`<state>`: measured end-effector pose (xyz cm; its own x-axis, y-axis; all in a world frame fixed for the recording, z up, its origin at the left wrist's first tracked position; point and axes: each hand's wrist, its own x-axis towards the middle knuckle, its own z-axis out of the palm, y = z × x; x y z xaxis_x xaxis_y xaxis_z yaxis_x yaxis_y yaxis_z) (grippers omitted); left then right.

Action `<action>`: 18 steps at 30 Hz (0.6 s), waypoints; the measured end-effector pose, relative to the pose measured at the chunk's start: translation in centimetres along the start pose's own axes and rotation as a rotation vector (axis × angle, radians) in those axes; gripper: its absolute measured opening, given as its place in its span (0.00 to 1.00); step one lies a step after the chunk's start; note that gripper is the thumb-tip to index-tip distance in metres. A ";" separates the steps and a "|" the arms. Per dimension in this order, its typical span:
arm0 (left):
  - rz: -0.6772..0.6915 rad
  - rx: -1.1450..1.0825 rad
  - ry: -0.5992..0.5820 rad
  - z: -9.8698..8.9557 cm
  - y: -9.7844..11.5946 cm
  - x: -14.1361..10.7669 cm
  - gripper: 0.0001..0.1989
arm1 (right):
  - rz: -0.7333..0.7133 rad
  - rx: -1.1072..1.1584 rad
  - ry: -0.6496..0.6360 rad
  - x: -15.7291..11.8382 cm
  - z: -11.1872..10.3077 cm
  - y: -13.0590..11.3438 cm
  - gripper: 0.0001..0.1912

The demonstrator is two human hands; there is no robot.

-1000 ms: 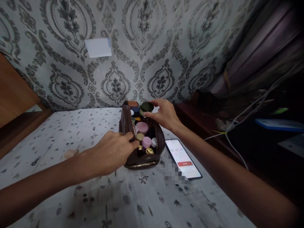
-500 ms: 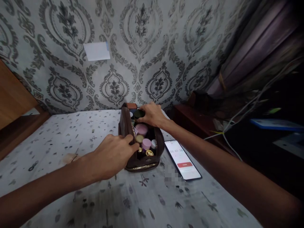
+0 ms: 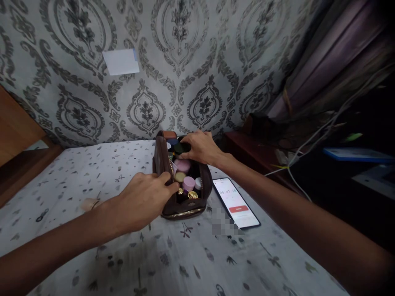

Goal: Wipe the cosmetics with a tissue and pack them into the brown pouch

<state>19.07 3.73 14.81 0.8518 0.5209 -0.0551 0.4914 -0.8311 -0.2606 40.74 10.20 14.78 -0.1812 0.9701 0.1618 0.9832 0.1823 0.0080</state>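
Observation:
A brown toiletry bag (image 3: 203, 203) stands unzipped on the bedsheet, packed with small containers. My left hand (image 3: 145, 199) pinches the bag's left zip edge between thumb and fingers. At the bag's far end my right hand (image 3: 200, 149) reaches in, its fingers curled round a dark green round jar (image 3: 181, 149) that they partly hide. Nearer lie a pink jar (image 3: 182, 165), a pale yellow lid (image 3: 180, 177), a lilac-pink lid (image 3: 189, 183), a white lid (image 3: 198, 183) and a shiny gold cap (image 3: 193, 195).
A phone (image 3: 237, 205) with a running timer lies right of the bag. On the sheet at left is a beige item (image 3: 90, 204), partly behind my left forearm. A patterned wall (image 3: 179, 82) rises behind the bag. Cables (image 3: 324, 127) hang over the dark area at right.
The view has shifted slightly, so everything sits a little higher and further left. Both hands keep their places on the bag and the jar.

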 end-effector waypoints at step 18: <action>-0.057 0.111 -0.045 -0.7 0.8 0.1 0.24 | 0.009 -0.004 -0.043 0.5 0.2 -0.2 0.20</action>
<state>19.66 2.96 15.26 0.8130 0.5768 -0.0795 0.5133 -0.7745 -0.3697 40.44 10.67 14.67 -0.1733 0.9777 0.1190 0.9848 0.1732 0.0107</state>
